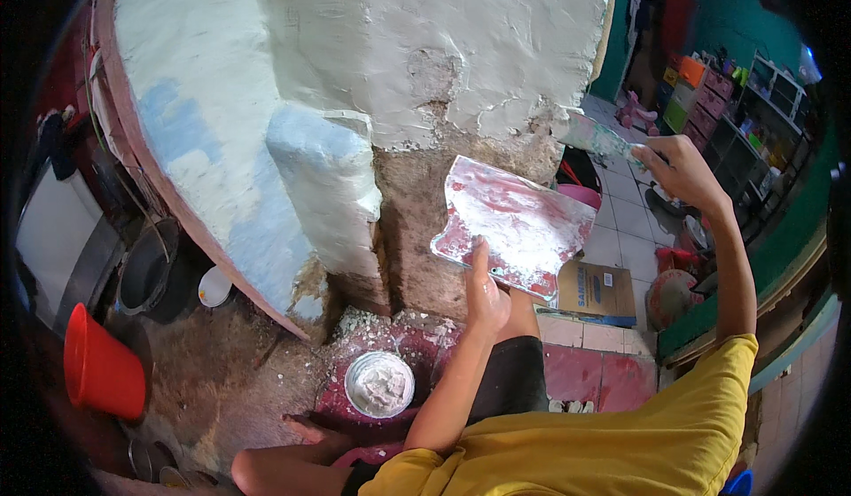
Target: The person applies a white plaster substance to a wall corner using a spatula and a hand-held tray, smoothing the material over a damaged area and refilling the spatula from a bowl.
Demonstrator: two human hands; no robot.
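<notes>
Wall (753, 31): green, far right
Doorway (645, 57): dark, far right, beside a hanging red cloth (678, 17)
Drawers (709, 101): pink, far right
Shelves (745, 150): dark, right of the drawers, crowded with small things
Tiles (603, 248): pale at right, red ones nearer
Floor (204, 372): brown, near left
Light: dim at left, brighter over the pale tiles

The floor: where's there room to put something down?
Brown floor between the red bucket and tub of white paste looks mostly free. So does the red tile between the cardboard box and yellow sleeve. It's crowded around the black basin; crumbs lie by the tub.
</notes>
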